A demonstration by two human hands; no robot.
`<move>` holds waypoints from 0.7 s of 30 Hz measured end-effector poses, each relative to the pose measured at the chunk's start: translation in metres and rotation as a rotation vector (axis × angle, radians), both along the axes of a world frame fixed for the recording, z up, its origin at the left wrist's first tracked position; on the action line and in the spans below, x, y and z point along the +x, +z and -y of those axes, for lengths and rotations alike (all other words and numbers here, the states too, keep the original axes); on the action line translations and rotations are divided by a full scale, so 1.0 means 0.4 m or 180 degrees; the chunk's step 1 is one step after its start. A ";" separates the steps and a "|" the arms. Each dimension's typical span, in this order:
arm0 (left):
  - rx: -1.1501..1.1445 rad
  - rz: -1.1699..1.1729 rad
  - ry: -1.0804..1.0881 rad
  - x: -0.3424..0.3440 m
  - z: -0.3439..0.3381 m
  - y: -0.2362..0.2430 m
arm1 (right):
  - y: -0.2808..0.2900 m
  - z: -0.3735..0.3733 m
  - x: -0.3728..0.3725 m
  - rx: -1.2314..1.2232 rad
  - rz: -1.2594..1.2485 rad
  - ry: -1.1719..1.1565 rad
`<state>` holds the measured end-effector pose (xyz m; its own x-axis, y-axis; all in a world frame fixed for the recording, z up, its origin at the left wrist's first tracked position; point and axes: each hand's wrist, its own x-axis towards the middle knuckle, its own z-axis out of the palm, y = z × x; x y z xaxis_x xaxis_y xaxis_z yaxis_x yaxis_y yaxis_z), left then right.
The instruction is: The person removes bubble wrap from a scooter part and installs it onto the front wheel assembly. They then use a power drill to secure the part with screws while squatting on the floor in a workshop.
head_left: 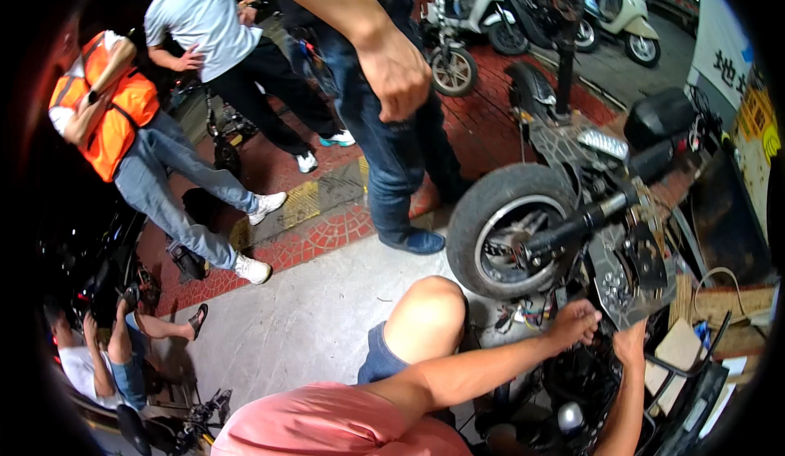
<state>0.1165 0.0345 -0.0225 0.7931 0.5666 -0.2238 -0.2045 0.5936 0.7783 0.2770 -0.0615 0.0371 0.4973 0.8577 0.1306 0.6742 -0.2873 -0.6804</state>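
Note:
A scooter lies on its side in front of me, its rear wheel [511,231] raised toward the left. My left hand [575,325] is closed, fingers curled together beside loose coloured wires [523,315]; what it holds, if anything, is hidden. Just to its right, my right hand [630,344] is closed at the lower edge of a flat grey panel [625,313]. Small shiny pieces [612,284] lie on that panel. A black shock absorber or fork tube [576,227] runs beside the wheel. Dark machine parts below my hands are hard to make out.
A bystander's fist [394,76] hangs over the wheel area, that person's blue shoe [414,241] near the tyre. More people stand or sit at left, one in an orange vest [114,121]. Wooden boards [736,301] and a black metal frame [711,350] crowd the right.

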 end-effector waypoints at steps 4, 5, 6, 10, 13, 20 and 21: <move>0.0151 -0.0319 0.0044 0.014 0.002 0.018 | -0.022 0.001 0.010 0.0146 0.0094 0.0119; 0.0159 -0.0332 0.0028 0.013 0.000 0.022 | -0.025 0.001 0.015 0.0146 0.0096 0.0175; 0.0095 -0.0319 0.0000 0.013 -0.002 0.028 | -0.028 0.003 0.020 0.0133 0.0099 0.0226; -0.0082 -0.0413 -0.0095 0.005 -0.006 0.048 | -0.031 0.001 0.028 0.0140 -0.0396 0.0198; 0.0038 -0.0438 -0.0063 0.005 -0.004 0.052 | -0.027 -0.005 0.018 0.0340 -0.0951 0.0055; 0.0352 -0.0328 0.0064 0.015 -0.001 0.032 | 0.032 -0.002 -0.007 0.0045 -0.0277 0.0171; 0.0528 -0.0309 0.0114 0.015 -0.002 0.031 | 0.044 -0.002 -0.006 -0.0085 -0.0263 0.0164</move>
<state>0.1223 0.0355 -0.0100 0.7510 0.6295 -0.1994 -0.1423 0.4492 0.8820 0.2744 -0.0605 0.0545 0.4606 0.8850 0.0676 0.6303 -0.2725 -0.7270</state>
